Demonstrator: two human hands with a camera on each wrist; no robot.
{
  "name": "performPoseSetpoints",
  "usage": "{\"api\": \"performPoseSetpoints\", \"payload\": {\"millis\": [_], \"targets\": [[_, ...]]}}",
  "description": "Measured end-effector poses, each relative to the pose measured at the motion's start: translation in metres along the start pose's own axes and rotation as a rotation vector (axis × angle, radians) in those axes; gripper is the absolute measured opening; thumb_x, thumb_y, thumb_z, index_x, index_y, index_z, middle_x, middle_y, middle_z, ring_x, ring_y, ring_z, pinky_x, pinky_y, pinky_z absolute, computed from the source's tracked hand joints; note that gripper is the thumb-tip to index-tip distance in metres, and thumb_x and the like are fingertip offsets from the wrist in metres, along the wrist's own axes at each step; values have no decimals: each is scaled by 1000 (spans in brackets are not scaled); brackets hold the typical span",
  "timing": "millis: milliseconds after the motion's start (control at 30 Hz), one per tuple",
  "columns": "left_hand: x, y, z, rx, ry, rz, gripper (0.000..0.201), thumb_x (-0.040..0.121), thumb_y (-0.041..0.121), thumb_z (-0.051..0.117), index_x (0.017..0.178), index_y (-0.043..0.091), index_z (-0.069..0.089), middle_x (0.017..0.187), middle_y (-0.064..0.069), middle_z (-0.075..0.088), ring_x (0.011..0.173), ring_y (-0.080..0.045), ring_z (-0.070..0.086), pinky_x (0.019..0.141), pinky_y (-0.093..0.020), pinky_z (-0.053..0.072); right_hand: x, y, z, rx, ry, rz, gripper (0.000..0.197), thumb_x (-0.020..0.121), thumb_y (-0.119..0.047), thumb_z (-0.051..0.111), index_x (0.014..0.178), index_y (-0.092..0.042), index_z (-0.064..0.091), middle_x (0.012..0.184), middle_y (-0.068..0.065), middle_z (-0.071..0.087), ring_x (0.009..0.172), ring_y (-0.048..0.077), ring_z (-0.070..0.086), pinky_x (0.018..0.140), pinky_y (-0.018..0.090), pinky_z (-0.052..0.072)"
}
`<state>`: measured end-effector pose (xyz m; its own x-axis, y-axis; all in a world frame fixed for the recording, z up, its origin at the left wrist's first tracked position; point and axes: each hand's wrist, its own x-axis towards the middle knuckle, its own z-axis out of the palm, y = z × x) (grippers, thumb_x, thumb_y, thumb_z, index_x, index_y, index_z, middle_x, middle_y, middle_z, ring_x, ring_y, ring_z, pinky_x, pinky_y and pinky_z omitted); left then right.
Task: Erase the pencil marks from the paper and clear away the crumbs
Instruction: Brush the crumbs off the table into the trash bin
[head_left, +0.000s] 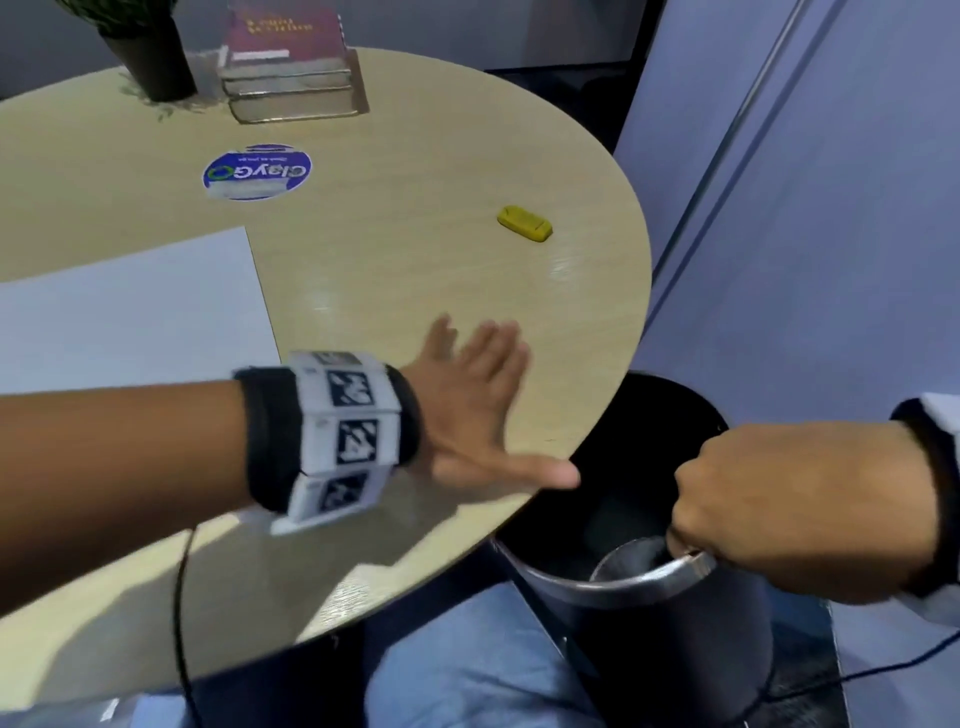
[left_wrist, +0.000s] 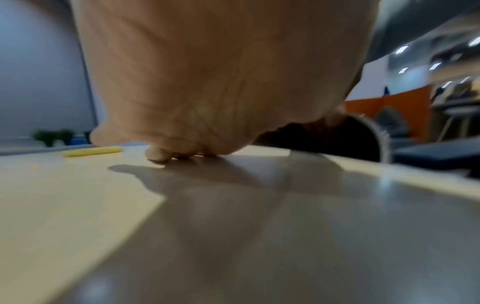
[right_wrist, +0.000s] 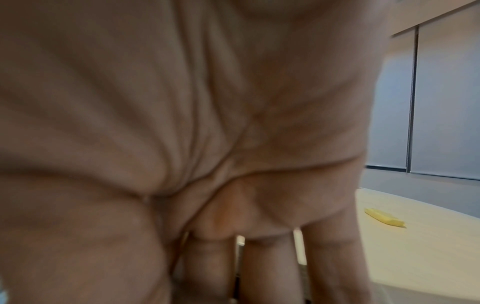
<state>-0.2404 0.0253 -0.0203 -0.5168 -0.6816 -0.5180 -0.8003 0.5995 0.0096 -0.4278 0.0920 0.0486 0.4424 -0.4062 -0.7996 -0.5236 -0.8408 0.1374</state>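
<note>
The white paper (head_left: 130, 306) lies at the left of the round wooden table (head_left: 395, 249). A yellow eraser (head_left: 524, 223) rests alone near the table's right edge; it also shows in the left wrist view (left_wrist: 92, 151) and the right wrist view (right_wrist: 384, 217). My left hand (head_left: 478, 410) lies flat on the table by its right front edge, fingers straight and spread, thumb toward the bin. My right hand (head_left: 769, 499) grips the metal rim of a dark waste bin (head_left: 623, 582) held just below the table edge. No crumbs are visible.
A potted plant (head_left: 150, 52) and a stack of books (head_left: 291, 67) stand at the back of the table. A round blue sticker (head_left: 257, 171) sits on the tabletop. My blue-jeaned legs (head_left: 467, 665) are under the table. A grey partition (head_left: 805, 182) rises at the right.
</note>
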Motion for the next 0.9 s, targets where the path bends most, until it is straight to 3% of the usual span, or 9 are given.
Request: {"api": "performPoseSetpoints", "payload": {"millis": [133, 200, 267, 400, 533, 633, 767, 833, 900], "targets": [[-2, 60, 8, 15, -20, 391, 112, 73, 87, 14, 151, 12, -16, 156, -5, -24, 143, -15, -25, 111, -53, -20, -1, 0, -1, -24, -49, -11, 22, 88, -9, 43, 71, -23, 38, 61, -4, 31, 50, 12, 27, 47, 22, 22], [-10, 59, 5, -30, -12, 432, 107, 78, 85, 15, 151, 14, -16, 156, 0, -25, 142, -10, -25, 110, -50, -24, -2, 0, -1, -22, -57, -1, 27, 89, -9, 42, 67, -22, 33, 63, -3, 32, 51, 13, 28, 48, 23, 22], [-18, 30, -3, -99, 11, 313, 110, 68, 89, 0, 152, 19, -15, 156, 3, -24, 141, -7, -26, 113, -48, -21, -2, -1, 1, -7, -28, 6, 30, 89, -8, 39, 65, -22, 29, 64, -2, 31, 52, 14, 28, 51, 26, 27], [-37, -56, -12, -71, 27, -165, 142, 33, 94, -27, 152, 17, -15, 158, 2, -21, 137, 0, -26, 116, -51, -12, -1, -3, 1, 8, -5, 8, 27, 88, -5, 38, 67, -23, 36, 63, -2, 33, 52, 14, 29, 59, 30, 33], [-49, -89, 0, -26, -108, -442, 146, 36, 96, -24, 150, 5, -13, 159, -10, -18, 146, -18, -17, 111, -59, -15, -3, -3, -2, 8, -18, 1, 24, 83, -4, 42, 69, -23, 41, 61, -3, 34, 51, 14, 31, 50, 25, 28], [-41, -45, 14, -40, -71, -244, 142, 37, 98, -18, 148, 8, -22, 155, -13, -28, 142, -23, -27, 112, -56, -17, -3, -4, -2, 0, -31, 6, 28, 83, -3, 41, 64, -22, 32, 61, -3, 33, 51, 13, 29, 48, 23, 25], [-45, 46, 16, -120, -116, 327, 118, 52, 87, -7, 147, 20, -27, 150, 0, -36, 136, -13, -37, 108, -47, -29, -1, -4, -1, -7, -21, 4, 25, 86, -5, 41, 69, -22, 38, 63, -2, 34, 51, 14, 29, 50, 28, 29], [-42, 37, 10, -164, -56, 268, 113, 56, 87, -7, 145, 22, -30, 149, 5, -39, 138, -8, -34, 108, -45, -29, -1, -3, 2, -5, -6, 5, 22, 89, -5, 39, 75, -22, 43, 63, -2, 33, 52, 14, 29, 53, 31, 30], [-37, 4, 1, -146, 2, 32, 118, 53, 92, -17, 145, 20, -30, 150, 1, -38, 141, -11, -29, 112, -50, -21, -2, -2, 4, 15, 6, 3, 25, 90, -5, 37, 72, -21, 40, 63, -2, 32, 52, 13, 28, 60, 30, 33]]}}
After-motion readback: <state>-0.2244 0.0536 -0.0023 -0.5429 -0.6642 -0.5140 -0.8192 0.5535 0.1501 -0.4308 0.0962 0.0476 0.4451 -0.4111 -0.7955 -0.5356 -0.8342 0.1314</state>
